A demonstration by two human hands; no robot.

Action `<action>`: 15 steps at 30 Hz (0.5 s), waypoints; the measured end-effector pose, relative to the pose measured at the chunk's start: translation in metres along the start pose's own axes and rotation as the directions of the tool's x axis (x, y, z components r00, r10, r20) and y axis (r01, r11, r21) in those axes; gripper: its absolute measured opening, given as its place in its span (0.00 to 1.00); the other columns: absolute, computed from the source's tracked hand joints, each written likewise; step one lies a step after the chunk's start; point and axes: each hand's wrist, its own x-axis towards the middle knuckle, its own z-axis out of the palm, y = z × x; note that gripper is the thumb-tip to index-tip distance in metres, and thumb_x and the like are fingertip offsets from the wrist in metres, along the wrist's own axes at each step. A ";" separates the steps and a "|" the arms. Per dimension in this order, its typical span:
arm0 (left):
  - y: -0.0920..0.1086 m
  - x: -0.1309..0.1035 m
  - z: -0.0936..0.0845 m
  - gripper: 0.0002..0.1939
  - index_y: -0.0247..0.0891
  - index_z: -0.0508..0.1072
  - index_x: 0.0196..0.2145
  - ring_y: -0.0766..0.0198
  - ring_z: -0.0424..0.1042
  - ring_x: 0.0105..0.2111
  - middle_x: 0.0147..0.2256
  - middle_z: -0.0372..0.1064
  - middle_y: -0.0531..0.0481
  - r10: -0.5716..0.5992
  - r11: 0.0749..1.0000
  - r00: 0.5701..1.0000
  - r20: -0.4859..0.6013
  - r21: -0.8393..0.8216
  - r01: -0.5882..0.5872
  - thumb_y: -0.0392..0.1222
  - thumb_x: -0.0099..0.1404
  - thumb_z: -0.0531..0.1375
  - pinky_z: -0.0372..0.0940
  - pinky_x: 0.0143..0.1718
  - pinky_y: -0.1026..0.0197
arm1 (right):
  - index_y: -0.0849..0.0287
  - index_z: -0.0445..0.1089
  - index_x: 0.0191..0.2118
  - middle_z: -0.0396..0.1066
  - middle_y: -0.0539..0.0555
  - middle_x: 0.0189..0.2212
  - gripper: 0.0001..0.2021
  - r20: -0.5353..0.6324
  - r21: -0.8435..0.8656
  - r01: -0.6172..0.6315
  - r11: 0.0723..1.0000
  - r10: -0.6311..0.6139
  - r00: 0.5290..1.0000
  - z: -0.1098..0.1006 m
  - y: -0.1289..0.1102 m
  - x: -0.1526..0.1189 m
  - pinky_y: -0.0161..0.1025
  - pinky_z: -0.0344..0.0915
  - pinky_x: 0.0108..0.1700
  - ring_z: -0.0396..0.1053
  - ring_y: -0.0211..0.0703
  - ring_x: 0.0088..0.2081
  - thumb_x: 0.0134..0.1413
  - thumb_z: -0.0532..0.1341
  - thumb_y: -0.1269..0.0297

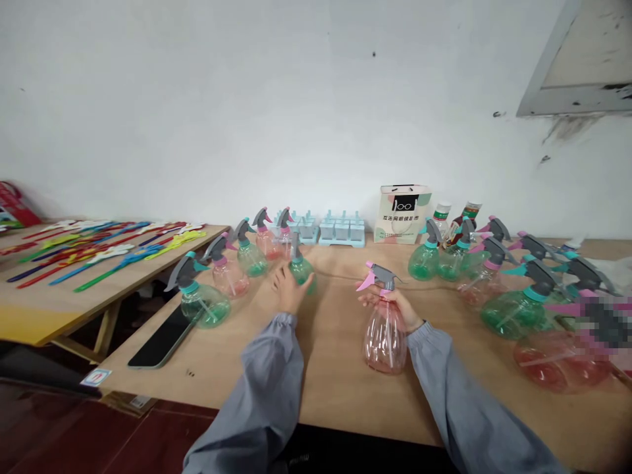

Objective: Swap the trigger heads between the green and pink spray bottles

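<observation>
My right hand (399, 307) is closed around the neck of a clear pink spray bottle (385, 342) with a grey and pink trigger head. That bottle is upright at the front middle of the table. My left hand (290, 288) has its fingers spread at a green spray bottle (301, 268) with a grey head. The palm hides part of this bottle, and whether the fingers touch it I cannot tell. To the left, a row of pink and green spray bottles includes a green one (207, 309) nearest me.
Several more spray bottles crowd the right side, including a green one (513, 309). A phone (165, 339) lies at the left edge. Pale blue popsicle moulds (342, 229) and a paper bag (401, 220) stand by the wall. Colourful flat strips (106, 253) cover another table.
</observation>
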 end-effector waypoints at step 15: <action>-0.001 -0.050 0.013 0.37 0.39 0.61 0.54 0.47 0.72 0.50 0.48 0.68 0.41 0.245 0.906 0.969 0.040 -0.366 -0.214 0.55 0.53 0.68 0.66 0.53 0.44 | 0.56 0.73 0.47 0.79 0.58 0.39 0.24 -0.029 -0.086 -0.071 0.994 0.069 0.997 0.001 0.009 -0.003 0.49 0.71 0.49 0.76 0.53 0.46 0.48 0.63 0.47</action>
